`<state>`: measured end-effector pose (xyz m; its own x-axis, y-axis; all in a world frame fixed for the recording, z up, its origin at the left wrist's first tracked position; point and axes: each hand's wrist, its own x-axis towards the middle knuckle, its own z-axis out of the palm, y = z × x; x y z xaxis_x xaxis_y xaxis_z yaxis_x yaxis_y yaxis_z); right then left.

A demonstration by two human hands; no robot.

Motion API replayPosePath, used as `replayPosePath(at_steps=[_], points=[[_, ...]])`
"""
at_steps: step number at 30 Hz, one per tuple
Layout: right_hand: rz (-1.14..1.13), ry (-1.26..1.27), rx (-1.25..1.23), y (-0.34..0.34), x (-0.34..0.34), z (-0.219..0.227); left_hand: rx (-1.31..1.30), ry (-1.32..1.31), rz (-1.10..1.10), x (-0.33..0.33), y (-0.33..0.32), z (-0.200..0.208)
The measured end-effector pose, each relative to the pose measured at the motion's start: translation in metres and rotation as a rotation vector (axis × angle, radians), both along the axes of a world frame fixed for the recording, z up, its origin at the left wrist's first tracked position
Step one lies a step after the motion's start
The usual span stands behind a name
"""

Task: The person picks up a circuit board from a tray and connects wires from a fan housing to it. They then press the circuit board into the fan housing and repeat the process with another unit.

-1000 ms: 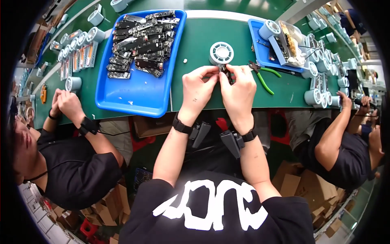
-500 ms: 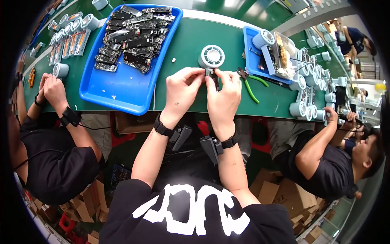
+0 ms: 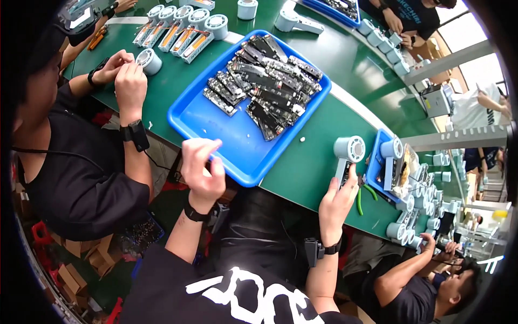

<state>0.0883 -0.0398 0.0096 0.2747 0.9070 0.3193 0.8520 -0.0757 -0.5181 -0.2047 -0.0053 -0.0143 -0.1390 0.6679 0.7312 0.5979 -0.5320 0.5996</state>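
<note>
My left hand [image 3: 204, 171] is raised at the near left rim of the blue tray [image 3: 182, 103], its fingers loosely bent and apart, with nothing seen in them. Inside the tray lie many narrow circuit boards [image 3: 270, 75], heaped toward the far side. My right hand [image 3: 337, 205] grips the handle of a light blue handheld fan [image 3: 349, 149] near the table's front edge. The fan's round head points away from me, and dark parts show along its handle. Just right of that hand lie green-handled cutters [image 3: 369, 193], partly hidden.
A smaller blue tray [image 3: 372, 174] with a fan and loose parts stands at the right. Beyond it are many light blue fan bodies [image 3: 399, 229]. Co-workers sit on both sides; the left one's hands [image 3: 129, 81] work at a fan head [image 3: 149, 61]. Several fan housings [image 3: 198, 20] line the far left.
My left hand has left the fan and moved left to the blue tray. My right hand keeps the fan. The view has turned left, so the table appears shifted right.
</note>
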Motion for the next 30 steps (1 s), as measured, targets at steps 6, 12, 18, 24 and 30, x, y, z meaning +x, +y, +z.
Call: replayPosePath(at_steps=[6,12,18,24,30], points=[[0.119,-0.008,0.102,0.128,0.028,0.022,0.015,-0.019,0.255,-0.028,0.047,-0.018],[0.150,-0.082,0.142,0.309,0.086,-0.004,-0.066,-0.036,0.264,-0.026,0.042,-0.028],[-0.033,-0.443,0.027,0.379,0.148,-0.055,-0.090,-0.042,0.242,-0.028,0.052,-0.034],[-0.182,-0.490,-0.228,0.349,0.111,-0.024,-0.108,0.017,0.250,-0.030,0.043,-0.034],[0.007,-0.596,0.199,0.307,0.061,-0.020,-0.099,0.065,0.233,-0.037,0.045,-0.035]])
